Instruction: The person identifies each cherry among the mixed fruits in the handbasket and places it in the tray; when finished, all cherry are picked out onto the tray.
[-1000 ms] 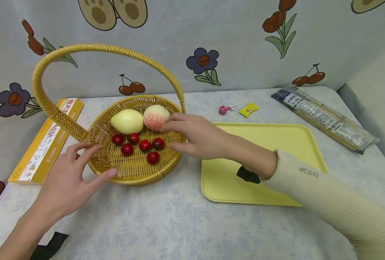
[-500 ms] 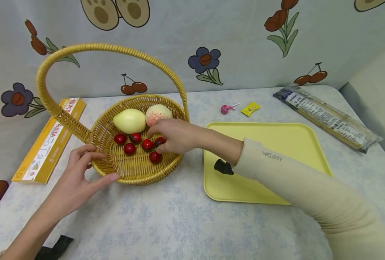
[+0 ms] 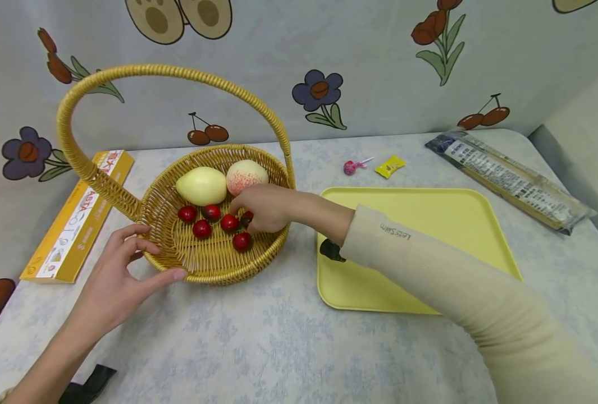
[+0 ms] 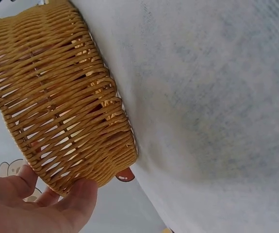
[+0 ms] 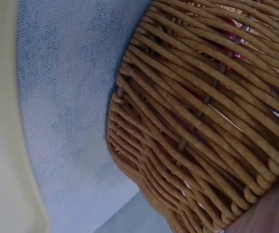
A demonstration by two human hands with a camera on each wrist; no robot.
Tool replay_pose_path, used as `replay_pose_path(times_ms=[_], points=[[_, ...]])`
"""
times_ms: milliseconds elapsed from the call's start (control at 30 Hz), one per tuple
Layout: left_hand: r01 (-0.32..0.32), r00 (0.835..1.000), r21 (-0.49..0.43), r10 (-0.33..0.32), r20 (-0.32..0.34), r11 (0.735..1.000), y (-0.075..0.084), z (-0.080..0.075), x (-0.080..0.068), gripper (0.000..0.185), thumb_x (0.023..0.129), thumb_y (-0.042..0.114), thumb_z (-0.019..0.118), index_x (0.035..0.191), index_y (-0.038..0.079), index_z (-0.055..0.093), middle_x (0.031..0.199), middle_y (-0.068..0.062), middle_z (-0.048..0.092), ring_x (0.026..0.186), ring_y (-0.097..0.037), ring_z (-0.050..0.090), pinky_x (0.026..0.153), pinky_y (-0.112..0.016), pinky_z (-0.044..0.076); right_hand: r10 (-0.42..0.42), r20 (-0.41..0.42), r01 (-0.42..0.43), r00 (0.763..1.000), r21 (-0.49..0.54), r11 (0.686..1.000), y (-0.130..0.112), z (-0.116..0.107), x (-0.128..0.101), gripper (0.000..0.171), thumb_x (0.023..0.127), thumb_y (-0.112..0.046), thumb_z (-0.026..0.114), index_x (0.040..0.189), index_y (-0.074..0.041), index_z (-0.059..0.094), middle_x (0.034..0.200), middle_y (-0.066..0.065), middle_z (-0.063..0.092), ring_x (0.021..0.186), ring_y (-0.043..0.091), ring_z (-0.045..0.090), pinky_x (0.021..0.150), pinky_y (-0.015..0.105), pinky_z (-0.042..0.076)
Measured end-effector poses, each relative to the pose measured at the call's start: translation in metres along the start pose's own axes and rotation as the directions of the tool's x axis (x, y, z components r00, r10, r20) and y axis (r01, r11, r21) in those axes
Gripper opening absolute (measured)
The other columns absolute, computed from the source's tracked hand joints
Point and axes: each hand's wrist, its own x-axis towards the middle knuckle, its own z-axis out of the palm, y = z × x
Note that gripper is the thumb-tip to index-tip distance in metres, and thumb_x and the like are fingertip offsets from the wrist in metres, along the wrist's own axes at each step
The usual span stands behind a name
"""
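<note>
Your right hand [image 3: 260, 209] is pinching a dark cherry [image 3: 247, 217] inside the basket [image 3: 213, 264]; your left hand [image 3: 122, 275], fingers spread, is steadying its rim. Pinching loosely, you are risking the cherry rolling away.

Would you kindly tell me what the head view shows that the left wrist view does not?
Only the head view shows the fruit inside: red cherries, two pale fruits, the right hand curled round a dark cherry, and the yellow tray. Only the left wrist view shows the basket wall's open weave close up. Both show the wicker basket and the left hand touching its rim.
</note>
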Motion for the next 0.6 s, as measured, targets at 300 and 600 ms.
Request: replay_pose_path(times_ms=[300,600], points=[[0.014,1.0,0.013,-0.014,0.022,1.0,0.0002,-0.0019,0.0012,0.048,0.077,0.036,0.086,0.095,0.002,0.058,0.142,-0.02,0.034,0.127,-0.045,0.035,0.094,-0.066,0.037,-0.022,0.027,0.024,0.999,-0.076,0.997,-0.0025,0.0064,0.0077,0.041,0.092,-0.005,0.065,0.132,-0.014,0.063,0.122,-0.001,0.064,0.106,0.014,0.056,0.096,0.027,0.044],[0.031,0.999,0.03,-0.032,0.042,0.999,-0.0014,-0.0021,0.0023,0.048,0.077,0.038,0.085,0.092,0.004,0.055,0.143,-0.02,0.033,0.127,-0.045,0.035,0.094,-0.066,0.037,-0.054,-0.019,0.052,0.998,-0.082,0.995,-0.002,0.0102,0.007,0.038,0.09,0.0,0.061,0.125,-0.014,0.067,0.114,-0.002,0.065,0.098,0.013,0.056,0.09,0.027,0.045]])
